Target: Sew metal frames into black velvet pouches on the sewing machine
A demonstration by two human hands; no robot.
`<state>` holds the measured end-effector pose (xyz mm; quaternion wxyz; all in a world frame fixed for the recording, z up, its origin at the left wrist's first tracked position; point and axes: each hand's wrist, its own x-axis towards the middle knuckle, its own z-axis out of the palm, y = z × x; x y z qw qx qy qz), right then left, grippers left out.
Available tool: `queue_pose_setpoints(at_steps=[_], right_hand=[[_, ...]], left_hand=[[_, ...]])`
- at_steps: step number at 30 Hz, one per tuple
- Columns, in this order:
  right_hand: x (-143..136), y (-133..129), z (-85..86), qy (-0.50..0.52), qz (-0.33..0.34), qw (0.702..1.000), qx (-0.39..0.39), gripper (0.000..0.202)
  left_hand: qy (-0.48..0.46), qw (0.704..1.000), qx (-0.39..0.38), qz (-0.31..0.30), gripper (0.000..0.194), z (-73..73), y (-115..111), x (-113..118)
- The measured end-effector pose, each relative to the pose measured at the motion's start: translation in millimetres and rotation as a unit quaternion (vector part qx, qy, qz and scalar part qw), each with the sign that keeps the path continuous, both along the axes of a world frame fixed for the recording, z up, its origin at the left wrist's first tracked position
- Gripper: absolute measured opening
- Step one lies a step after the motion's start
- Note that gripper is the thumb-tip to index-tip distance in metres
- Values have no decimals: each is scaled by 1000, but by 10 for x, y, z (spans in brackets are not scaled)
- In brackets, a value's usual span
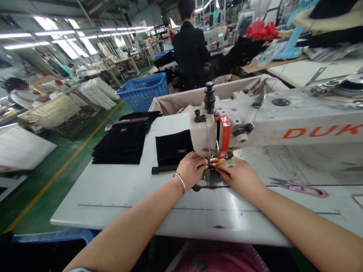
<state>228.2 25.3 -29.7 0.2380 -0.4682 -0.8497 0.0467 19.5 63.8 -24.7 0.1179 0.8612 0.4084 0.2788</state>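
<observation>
My left hand (193, 169) is at the left of the presser foot (210, 163) of a white sewing machine (200, 132), fingertips pinched together. From the other side my right hand (237, 175) reaches the same spot, thumb and fingers closed close to the needle. What the fingertips hold is too small and hidden to make out. A black fabric panel (169, 149) with a small label lies just beyond my left hand, partly behind the machine head. A black strip with a pale edge (163, 170) lies along its near side.
Stacked black fabric pieces (120, 141) lie at the table's left. Pink-handled thread snips (307, 189) rest to the right of my right hand. Behind the table stand a blue basket (144, 90) and a cloth-lined bin (172, 99). A person in black (190, 53) stands further back.
</observation>
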Motion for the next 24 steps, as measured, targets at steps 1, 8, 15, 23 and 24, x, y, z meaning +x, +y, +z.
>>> queue_pose_setpoints(at_steps=[1, 8, 15, 23, 24], right_hand=[[3, 2, -1, 3, 4, 1000, -5, 16], [-10, 24, -16, 35, 8, 999, -27, 16], [-58, 3, 31, 45, 5, 999, -10, 12], [-69, 2, -24, 50, -9, 999, 4, 13], [-68, 11, -31, 52, -8, 999, 7, 13]], left_hand=[[1, 1000, -3, 1, 7, 0, 1, -1], [8, 1000, -22, 15, 7, -10, -6, -5], [-7, 1000, -3, 8, 13, 18, -36, -8], [1, 1000, -6, 7, 13, -14, -17, 15], [7, 1000, -6, 8, 12, -10, 1, 20]])
